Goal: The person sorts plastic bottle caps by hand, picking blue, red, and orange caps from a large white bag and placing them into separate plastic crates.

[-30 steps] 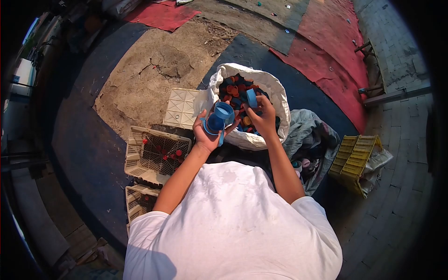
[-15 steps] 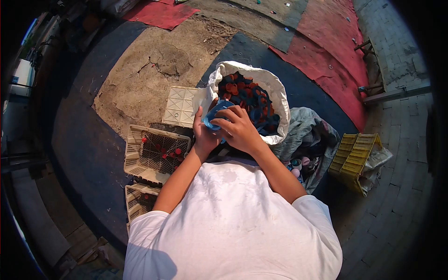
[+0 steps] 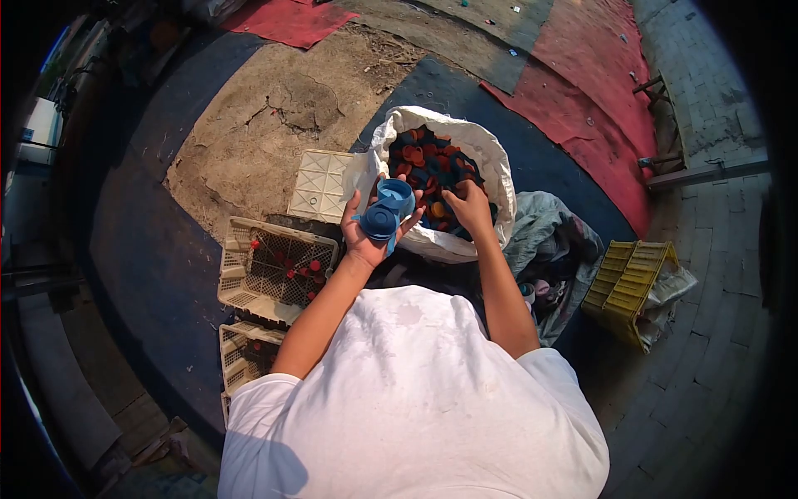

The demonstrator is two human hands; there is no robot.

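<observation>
My left hand (image 3: 366, 235) is palm up and holds a small stack of blue plastic caps (image 3: 387, 210) just in front of a white sack (image 3: 490, 158). The sack stands open and is full of red, blue and orange caps (image 3: 428, 164). My right hand (image 3: 470, 208) reaches into the sack's near side, fingers curled down among the caps; what it grips is hidden. The two hands are a short way apart.
A cream plastic crate (image 3: 274, 268) with a few red caps lies to my left, another crate (image 3: 249, 353) below it, and a flat cream lid (image 3: 322, 185) beside the sack. Grey cloth (image 3: 553, 237) and a yellow crate (image 3: 630, 287) lie to the right.
My right hand put a blue cap onto the stack in my left hand, then moved right and back into the sack. The left hand stayed nearly in place.
</observation>
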